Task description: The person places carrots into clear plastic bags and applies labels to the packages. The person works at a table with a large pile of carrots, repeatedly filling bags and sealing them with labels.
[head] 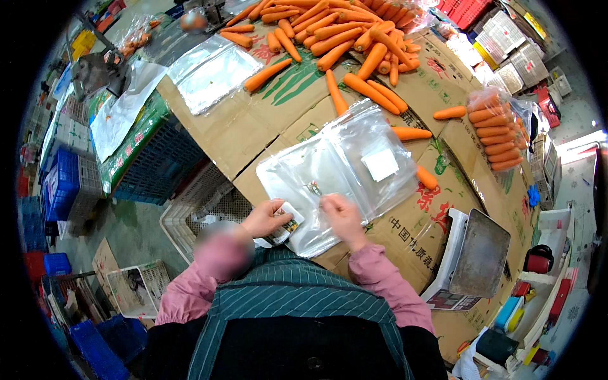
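Observation:
Clear plastic bags (304,164) lie in a stack on the cardboard-covered table, in front of my body. My left hand (267,219) grips a small stack of printed labels at the bags' near left edge. Over the bags is my right hand (342,217), its fingers curled together; whether something small is between them cannot be told. A printed label (312,188) shows on the bag just beyond the right hand. A white paper square (380,164) lies at the right part of the bags. Loose carrots (337,38) are heaped at the far side, with several nearer the bags.
A bag of carrots (498,133) lies at the right. Nearer stands a weighing scale with a metal plate (479,254). More flat plastic bags (213,76) lie at the far left of the cardboard (223,137). A plastic crate (173,228) is below the table's left edge.

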`<state>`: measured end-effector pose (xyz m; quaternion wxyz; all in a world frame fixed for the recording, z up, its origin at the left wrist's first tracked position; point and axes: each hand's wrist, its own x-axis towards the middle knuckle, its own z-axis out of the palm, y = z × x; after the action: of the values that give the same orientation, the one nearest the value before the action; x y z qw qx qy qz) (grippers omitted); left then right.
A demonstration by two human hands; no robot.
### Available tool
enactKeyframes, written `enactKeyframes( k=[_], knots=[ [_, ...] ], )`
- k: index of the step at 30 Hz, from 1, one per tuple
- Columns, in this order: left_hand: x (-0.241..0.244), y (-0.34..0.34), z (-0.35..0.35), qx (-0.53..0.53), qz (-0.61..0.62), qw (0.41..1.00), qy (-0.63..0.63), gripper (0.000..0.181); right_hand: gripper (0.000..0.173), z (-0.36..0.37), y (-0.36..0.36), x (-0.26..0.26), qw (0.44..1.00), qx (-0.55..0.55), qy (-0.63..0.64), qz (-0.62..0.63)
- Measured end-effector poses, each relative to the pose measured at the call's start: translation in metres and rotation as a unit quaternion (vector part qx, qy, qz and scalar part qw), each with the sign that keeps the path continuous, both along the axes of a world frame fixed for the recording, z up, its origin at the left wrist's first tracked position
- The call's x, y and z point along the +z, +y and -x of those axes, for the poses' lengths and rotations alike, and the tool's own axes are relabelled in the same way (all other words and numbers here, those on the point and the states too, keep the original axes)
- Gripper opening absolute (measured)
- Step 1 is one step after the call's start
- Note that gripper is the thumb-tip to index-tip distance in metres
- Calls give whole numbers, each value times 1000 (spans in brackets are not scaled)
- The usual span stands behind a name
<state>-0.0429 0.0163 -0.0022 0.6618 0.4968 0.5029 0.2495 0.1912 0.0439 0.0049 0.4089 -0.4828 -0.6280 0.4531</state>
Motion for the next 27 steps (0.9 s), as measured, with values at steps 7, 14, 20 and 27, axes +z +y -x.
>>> enactKeyframes(
  k=[7, 14, 20, 27],
  knots=[
    [14, 0, -5, 18, -13, 999, 28, 22, 31, -97, 50, 30, 910, -122, 349, 186],
    [48, 1, -10, -42, -49, 989, 136, 22, 38, -155, 82, 87, 929, -103, 235, 265],
    [67, 0, -24, -42, -103, 991, 74, 26, 17, -99, 63, 106, 992, -43, -54, 102],
    [79, 9, -32, -12, -23, 999, 44, 30, 16, -15, 12, 69, 997, 36, -47, 57]
  ],
)
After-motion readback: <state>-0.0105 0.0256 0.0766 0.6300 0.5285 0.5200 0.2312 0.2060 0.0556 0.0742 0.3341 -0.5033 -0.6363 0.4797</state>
